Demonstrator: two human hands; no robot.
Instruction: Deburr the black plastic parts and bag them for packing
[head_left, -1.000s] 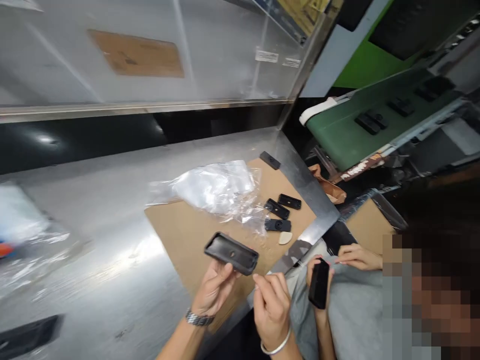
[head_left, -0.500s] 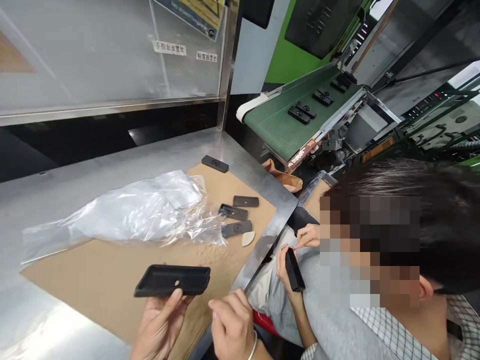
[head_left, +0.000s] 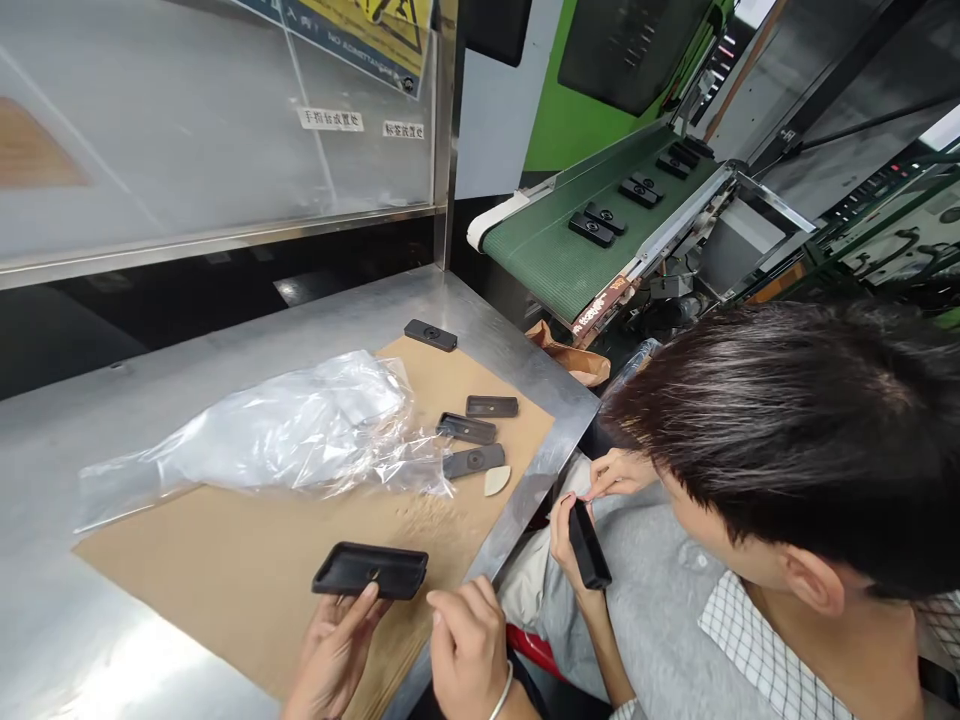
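My left hand (head_left: pixel 341 640) grips a black rectangular plastic shell (head_left: pixel 390 578), thumb on its lower edge, the hollow side with a small hole facing me. To the right of it, my right hand (head_left: pixel 469 645) is closed with its fingers curled, apart from the shell. Whatever it may pinch is hidden. Beyond my hands, several similar black shells (head_left: pixel 474 461) lie on brown cardboard (head_left: pixel 270 570), some hollow side up. A pale, flat, rounded piece (head_left: pixel 496 481) rests beside them, and fine shavings (head_left: pixel 427 515) are scattered nearby.
A clear plastic bag (head_left: pixel 285 420) covers part of the cardboard on the metal table (head_left: pixel 45 450). Behind the table's right corner, a green conveyor belt (head_left: pixel 555 255) carries black parts. At right, close to the table edge, a seated co-worker (head_left: pixel 652 570) holds another black part (head_left: pixel 589 548).
The shell in my left hand has shifted right and slightly down, nearer my right hand, and its tilt has changed a little. The co-worker's head has come forward and lower.
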